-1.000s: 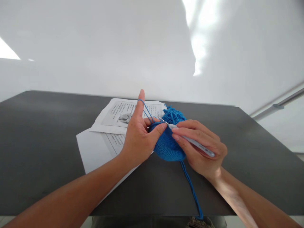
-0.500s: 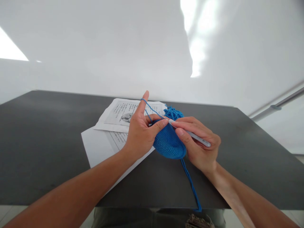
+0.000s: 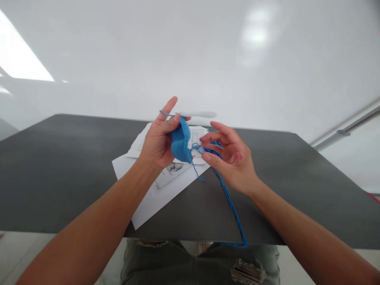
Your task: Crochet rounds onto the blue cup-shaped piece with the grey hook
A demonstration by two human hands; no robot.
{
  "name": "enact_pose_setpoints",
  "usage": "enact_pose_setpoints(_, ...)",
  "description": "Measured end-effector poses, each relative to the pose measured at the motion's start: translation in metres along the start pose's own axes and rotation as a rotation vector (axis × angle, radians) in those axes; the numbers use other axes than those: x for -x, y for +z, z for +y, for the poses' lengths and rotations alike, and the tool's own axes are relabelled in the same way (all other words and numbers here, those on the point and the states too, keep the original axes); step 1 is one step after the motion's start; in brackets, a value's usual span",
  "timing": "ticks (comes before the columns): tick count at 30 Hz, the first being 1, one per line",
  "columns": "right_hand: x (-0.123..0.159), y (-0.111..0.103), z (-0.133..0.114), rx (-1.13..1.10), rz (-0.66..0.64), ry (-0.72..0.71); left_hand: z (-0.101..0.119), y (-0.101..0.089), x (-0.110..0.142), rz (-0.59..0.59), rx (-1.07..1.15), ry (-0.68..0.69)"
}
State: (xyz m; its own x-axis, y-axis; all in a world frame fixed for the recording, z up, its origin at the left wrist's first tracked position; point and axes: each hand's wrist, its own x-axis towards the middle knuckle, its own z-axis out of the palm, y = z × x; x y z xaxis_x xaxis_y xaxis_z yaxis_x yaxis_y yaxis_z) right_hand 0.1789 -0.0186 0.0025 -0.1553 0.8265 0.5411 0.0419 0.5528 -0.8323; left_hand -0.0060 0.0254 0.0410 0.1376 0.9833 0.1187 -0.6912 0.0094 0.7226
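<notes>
My left hand (image 3: 158, 138) pinches the top edge of a blue crocheted piece (image 3: 181, 142), which hangs down from the thumb and fingers. Blue yarn loops round its raised index finger. A crochet hook (image 3: 198, 114) with a pale handle sticks out to the right from the top of the piece, its handle free of my right hand. To the right, my right hand (image 3: 233, 158) is open with curved, spread fingers, above a tangle of blue yarn (image 3: 214, 147) that it partly hides. A short yarn tail dangles from the lower corner of the piece.
Printed sheets of paper (image 3: 148, 202) lie overlapped under my hands on the dark table (image 3: 59, 178). A blue yarn strand (image 3: 233, 206) runs to the table's front edge. Behind the table rises a white wall (image 3: 133, 59); a grey rail (image 3: 362, 120) is at the right.
My right hand has let go of the crochet hook and opened. My left hand has lifted the crocheted piece up and to the left, turning it, with the hook now pointing sideways.
</notes>
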Motion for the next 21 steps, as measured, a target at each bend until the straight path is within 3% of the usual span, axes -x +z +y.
enact_pose_setpoints(3,-0.012,0.013,0.003,0.141,-0.049,0.112,0.006,-0.002,-0.001,-0.072,0.025,0.053)
enact_pose_setpoints(6,-0.020,0.030,0.008,-0.029,-0.151,0.269,0.007,-0.004,0.000,-0.117,0.013,0.076)
enact_pose_setpoints(9,-0.020,0.039,0.011,-0.229,-0.152,0.345,0.008,-0.008,-0.001,-0.154,0.028,0.098)
enact_pose_setpoints(13,-0.014,0.034,0.009,-0.282,-0.153,0.378,0.011,-0.012,-0.003,-0.197,0.042,0.106)
enact_pose_setpoints(18,-0.011,0.016,0.008,-0.236,-0.332,0.409,0.016,-0.007,0.001,-0.155,-0.005,0.149)
enact_pose_setpoints(21,-0.017,0.018,0.013,-0.228,-0.185,0.396,0.016,-0.003,0.007,-0.144,-0.011,0.193)
